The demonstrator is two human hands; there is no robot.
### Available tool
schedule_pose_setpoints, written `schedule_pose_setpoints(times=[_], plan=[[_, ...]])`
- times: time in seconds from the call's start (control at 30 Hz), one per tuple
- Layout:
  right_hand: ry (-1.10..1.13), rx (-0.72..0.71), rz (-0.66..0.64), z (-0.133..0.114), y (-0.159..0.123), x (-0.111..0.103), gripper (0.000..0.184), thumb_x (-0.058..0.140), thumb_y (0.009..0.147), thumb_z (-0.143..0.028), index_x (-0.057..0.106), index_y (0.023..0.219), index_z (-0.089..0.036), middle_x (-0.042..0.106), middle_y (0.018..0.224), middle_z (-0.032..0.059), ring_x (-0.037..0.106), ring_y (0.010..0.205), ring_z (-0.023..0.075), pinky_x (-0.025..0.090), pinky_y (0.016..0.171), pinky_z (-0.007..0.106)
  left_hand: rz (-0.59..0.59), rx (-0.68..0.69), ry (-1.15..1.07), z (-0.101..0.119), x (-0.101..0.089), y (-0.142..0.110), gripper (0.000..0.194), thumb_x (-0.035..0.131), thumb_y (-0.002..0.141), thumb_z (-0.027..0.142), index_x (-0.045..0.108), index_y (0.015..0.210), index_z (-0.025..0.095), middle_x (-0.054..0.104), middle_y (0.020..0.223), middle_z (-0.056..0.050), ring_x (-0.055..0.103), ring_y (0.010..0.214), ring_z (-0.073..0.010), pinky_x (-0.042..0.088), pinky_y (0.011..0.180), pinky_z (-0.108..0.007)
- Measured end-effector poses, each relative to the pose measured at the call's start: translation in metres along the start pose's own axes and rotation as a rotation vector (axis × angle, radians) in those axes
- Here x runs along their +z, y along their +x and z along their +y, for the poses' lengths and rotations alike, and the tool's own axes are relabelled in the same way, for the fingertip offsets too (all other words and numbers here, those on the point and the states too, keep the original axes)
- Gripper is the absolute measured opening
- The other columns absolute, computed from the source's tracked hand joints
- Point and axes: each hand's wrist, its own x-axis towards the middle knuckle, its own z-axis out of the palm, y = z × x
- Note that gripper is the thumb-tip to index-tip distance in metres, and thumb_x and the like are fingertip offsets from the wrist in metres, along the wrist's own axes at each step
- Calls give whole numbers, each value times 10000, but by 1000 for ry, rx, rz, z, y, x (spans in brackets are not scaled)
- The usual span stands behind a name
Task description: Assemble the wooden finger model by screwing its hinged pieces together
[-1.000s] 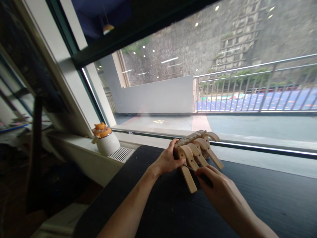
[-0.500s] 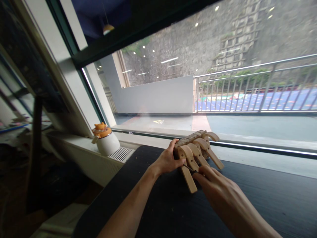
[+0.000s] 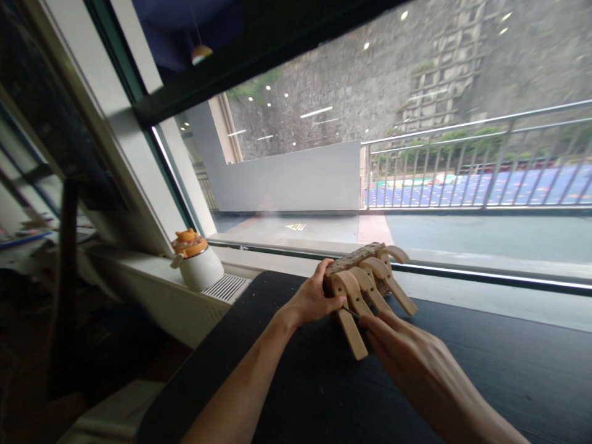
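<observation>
Wooden frame [image 3: 365,282] is placed just beyond the right hand [image 3: 404,345], by whose fingers a thin tool [image 3: 351,312], apparently, is pinched and angled towards the nearest joint. The frame's end is clasped by the left hand [image 3: 313,298] for steadiness. Farther off, left of that hand, a white pot [image 3: 201,269] is set down.

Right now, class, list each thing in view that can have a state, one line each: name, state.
left hand: closed on the wooden piece's near end
right hand: closed on the thin tool
wooden piece: steadied, several legs slanting down
thin tool: gripped, pointing toward the nearest leg
white pot: upright, standing on the ledge
orange top: on the pot
</observation>
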Motion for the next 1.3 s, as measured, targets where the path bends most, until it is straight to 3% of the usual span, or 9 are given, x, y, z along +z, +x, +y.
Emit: schedule_pose_setpoints(times=[0.17,0.47,0.77,0.9,1.0,1.17,1.3], plan=[[-88,45,-11,-4,-1,2,358,409,842,-52,534,1119,-242,650,889,12,641,638,163,389,491,270,-4,-5,-15,-1,1,0,767,683,709,187,288,1364,237,622,1045,-41,602,854,-162,495,693,-237],[-225,-111,67,-11,1,-3,505,441,699,57,563,1085,-244,617,867,30,639,720,202,385,532,280,4,0,-34,0,2,1,771,683,703,174,292,1364,242,629,1050,-37,606,849,-159,498,726,-259],[-53,12,1,-1,-3,5,376,408,843,-53,592,1104,-251,652,818,4,639,609,152,396,499,253,-3,0,-16,3,2,0,759,680,705,178,297,1358,236,629,1036,-36,597,827,-150,490,701,-240],[2,98,-2,1,-3,9,348,406,886,-135,574,1162,-266,692,1002,22,681,727,162,453,554,247,4,1,-8,1,1,0,754,683,703,187,302,1352,237,624,1024,-30,594,814,-146,487,689,-233],[9,146,37,1,-2,12,308,450,888,-171,572,1151,-274,706,1028,9,695,774,166,481,593,243,5,-7,0,0,0,0,767,682,702,190,293,1362,235,621,1025,-32,594,817,-148,488,688,-235],[-263,48,94,-7,-2,8,547,485,761,0,469,1279,-176,706,878,26,670,599,176,419,455,257,5,-9,-6,2,0,0,761,683,704,190,300,1361,230,622,1016,-30,591,817,-144,487,695,-232],[-425,-14,70,-15,-2,4,447,479,660,94,599,1018,-146,626,684,3,628,524,170,381,434,259,-2,-1,-15,3,1,0,762,681,698,182,300,1357,226,620,1028,-34,594,825,-150,491,696,-239]])
